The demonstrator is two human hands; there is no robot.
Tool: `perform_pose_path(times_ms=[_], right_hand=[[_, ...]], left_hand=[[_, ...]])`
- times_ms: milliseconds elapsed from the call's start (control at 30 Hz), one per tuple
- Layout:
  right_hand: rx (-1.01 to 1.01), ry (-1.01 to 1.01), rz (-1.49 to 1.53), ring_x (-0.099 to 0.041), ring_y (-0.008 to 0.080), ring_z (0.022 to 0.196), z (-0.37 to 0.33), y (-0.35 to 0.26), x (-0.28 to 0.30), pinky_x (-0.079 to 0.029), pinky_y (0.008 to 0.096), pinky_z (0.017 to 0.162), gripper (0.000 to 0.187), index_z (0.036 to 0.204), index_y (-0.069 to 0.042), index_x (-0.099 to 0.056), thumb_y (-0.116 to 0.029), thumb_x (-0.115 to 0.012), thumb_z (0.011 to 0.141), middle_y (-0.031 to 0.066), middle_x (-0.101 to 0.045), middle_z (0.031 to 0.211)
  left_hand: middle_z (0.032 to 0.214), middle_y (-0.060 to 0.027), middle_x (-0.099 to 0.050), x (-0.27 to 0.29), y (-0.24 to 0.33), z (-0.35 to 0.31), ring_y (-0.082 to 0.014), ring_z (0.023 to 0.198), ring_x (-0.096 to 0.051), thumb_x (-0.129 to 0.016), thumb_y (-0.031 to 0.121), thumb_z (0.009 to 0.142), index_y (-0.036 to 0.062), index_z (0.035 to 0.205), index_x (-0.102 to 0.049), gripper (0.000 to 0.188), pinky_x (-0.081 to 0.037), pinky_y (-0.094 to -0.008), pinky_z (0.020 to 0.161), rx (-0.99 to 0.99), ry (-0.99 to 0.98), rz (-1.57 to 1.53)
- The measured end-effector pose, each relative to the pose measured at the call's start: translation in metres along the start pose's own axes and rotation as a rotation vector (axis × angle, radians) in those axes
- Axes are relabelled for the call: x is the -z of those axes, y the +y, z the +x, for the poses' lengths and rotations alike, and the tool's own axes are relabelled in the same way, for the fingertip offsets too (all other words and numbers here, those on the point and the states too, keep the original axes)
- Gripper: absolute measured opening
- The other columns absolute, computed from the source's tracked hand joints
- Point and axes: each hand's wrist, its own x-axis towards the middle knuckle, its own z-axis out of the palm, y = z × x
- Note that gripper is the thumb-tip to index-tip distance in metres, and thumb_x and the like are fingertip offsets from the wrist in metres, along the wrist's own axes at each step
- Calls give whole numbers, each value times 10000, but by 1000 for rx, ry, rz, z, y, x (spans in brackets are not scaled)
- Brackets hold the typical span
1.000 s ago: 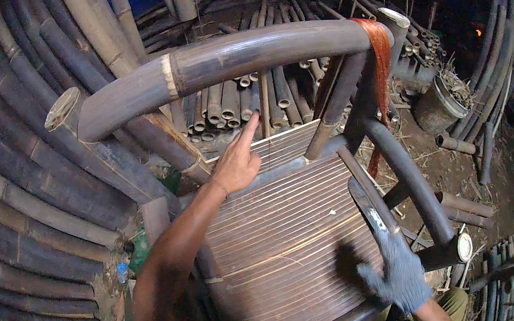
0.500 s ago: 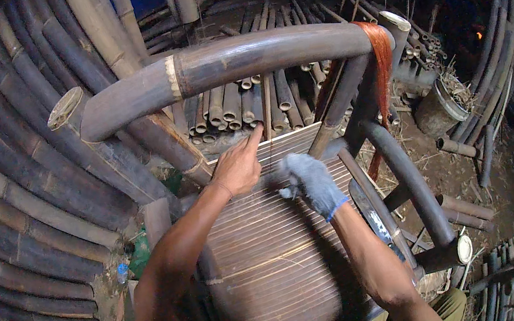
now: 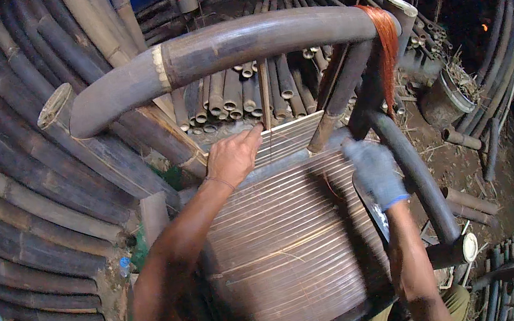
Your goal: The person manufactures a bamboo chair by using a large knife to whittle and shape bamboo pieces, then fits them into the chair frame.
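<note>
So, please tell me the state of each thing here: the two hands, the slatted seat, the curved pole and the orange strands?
left hand: bare, palm down on the seat's far edge
right hand: gloved, at the seat's right side
slatted seat: flat, slats close together
curved bamboo pole: arched above the seat
orange strands: hanging over the pole's right end

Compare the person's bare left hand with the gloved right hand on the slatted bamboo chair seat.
The left hand is bare, while the right hand wears a grey knit glove with a blue cuff. The left hand lies flat with fingers stretched toward the seat's back edge; the right hand is at the seat's right side, by the dark curved bamboo armrest. Both reach onto the same slatted bamboo chair seat.
</note>
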Motion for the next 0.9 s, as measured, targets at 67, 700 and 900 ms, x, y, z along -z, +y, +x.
perform_pose_path(times_ms=[67,700,900], right_hand=[[-183,-418,100,-662,384,819,-16,-66,-18,-524,514,742,270,898,-36,-621,-193,-419,981,211,-662,848],[-486,66,320,-529,344,1224,-151,-124,10,-378,402,1083,381,1257,30,-590,-231,-428,1031,227,-579,1274],[-714,-516,458,-673,288,916,-324,-192,97,-550,391,718,858,1586,-243,-121,-406,-630,915,182,-679,1124]], left_hand=[[874,-87,-683,-7,-1,1,-329,739,-679,-613,251,933,155,1213,-624,296,-552,-459,624,-21,32,7],[959,-81,-685,-13,-12,-7,-266,847,-701,-619,267,929,130,1236,-598,337,-572,-399,683,-141,95,104],[980,-82,-628,-11,-6,-9,-251,911,-634,-634,365,892,86,1224,-584,436,-510,-390,764,-163,17,196]])
